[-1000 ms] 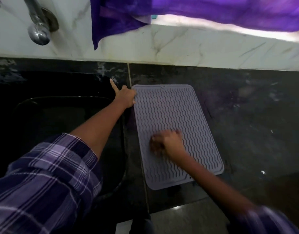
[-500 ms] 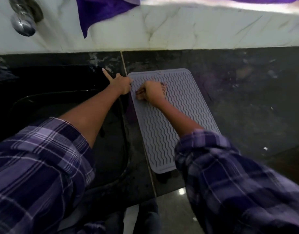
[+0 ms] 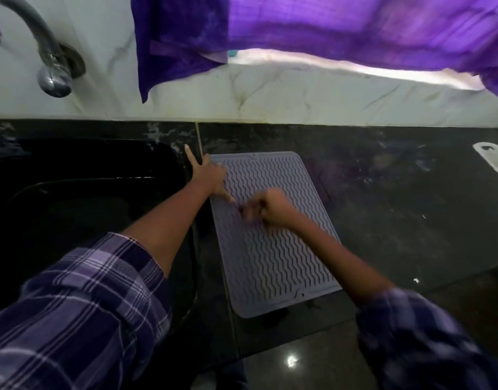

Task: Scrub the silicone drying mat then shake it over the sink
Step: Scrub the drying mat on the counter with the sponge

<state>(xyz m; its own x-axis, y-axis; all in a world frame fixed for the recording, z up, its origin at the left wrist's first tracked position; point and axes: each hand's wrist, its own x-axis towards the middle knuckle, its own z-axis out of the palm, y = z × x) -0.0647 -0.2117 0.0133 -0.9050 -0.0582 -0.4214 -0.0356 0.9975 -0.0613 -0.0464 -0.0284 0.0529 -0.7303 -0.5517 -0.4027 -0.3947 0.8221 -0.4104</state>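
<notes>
A grey silicone drying mat (image 3: 273,263) with wavy ridges lies flat on the dark counter, just right of the black sink (image 3: 73,192). My left hand (image 3: 208,175) presses on the mat's far left corner with its fingers spread and straight. My right hand (image 3: 267,205) is on the upper middle of the mat, blurred by motion. Its fingers are curled round a small dark scrub pad (image 3: 246,213) that is mostly hidden under them.
A metal tap (image 3: 53,77) juts from the white marble wall above the sink. Purple cloth (image 3: 326,23) hangs over the ledge behind. A white flat object (image 3: 492,159) lies at the counter's far right edge. The dark counter (image 3: 397,206) stretches right of the mat.
My right hand went from the mat's middle up to its far edge, then back down toward the middle. My left hand stayed on the far left corner.
</notes>
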